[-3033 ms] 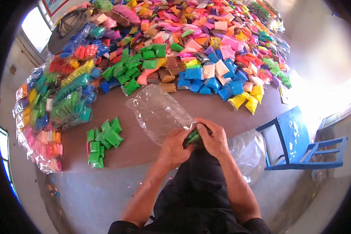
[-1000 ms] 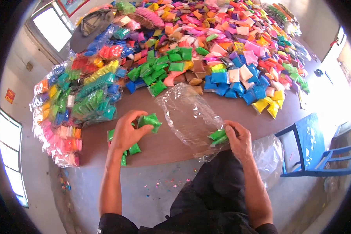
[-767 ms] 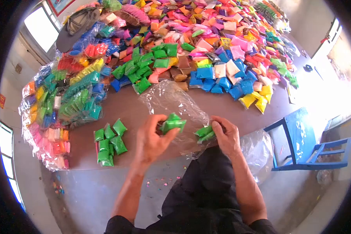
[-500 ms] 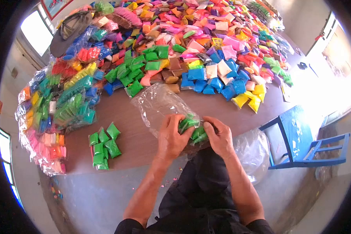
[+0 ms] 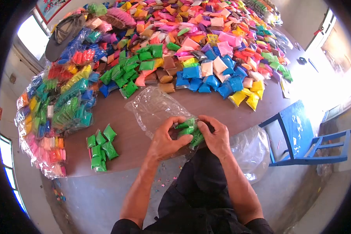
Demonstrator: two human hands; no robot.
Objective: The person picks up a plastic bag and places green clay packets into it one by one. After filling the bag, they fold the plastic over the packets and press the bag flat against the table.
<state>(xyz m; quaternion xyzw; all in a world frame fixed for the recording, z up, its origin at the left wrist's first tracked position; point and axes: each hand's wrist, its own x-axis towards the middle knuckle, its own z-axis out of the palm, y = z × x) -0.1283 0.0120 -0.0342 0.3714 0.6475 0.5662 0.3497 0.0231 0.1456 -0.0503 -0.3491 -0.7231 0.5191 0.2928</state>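
Seen from above, two bare forearms reach forward and meet at the near edge of a brown table [image 5: 117,107]. The left hand [image 5: 165,140] and right hand [image 5: 216,136] curl toward each other, fingers pinched together around a bunch of small green packets [image 5: 189,129], held at the mouth of a clear plastic bag [image 5: 154,109]. The bag lies flat on the table, stretching away from the hands.

To the left, near the table's edge, sits a small pile of loose green packets [image 5: 99,147], well apart from the hands. Bare tabletop lies between that pile and the bag. Farther back, a huge heap of coloured packets [image 5: 206,43] covers the table. Bundled bags of packets [image 5: 54,105] line the left edge. A blue chair [image 5: 300,136] stands to the right, beside another clear bag [image 5: 251,152] hanging by the person's lap. No writing is readable.
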